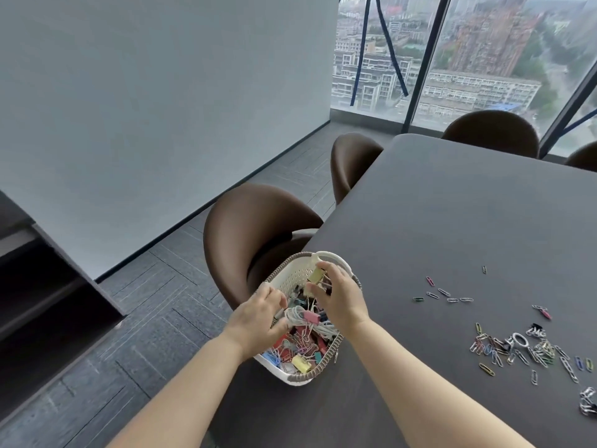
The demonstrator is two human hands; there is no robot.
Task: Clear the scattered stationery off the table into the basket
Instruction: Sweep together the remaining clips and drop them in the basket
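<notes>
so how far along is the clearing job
Done: the basket holds a heap of clips and a white cord. In hand: the left hand reaches into it, the right hand pinches a yellow binder clip. Left: many paper clips lie scattered on the table.

Silver clips (587,405) cut off at rt edge.

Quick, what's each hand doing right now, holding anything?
Left hand: fingers curled into the basket by the white cord; grip cannot be told.
Right hand: pinching a yellow binder clip over the basket.
</notes>
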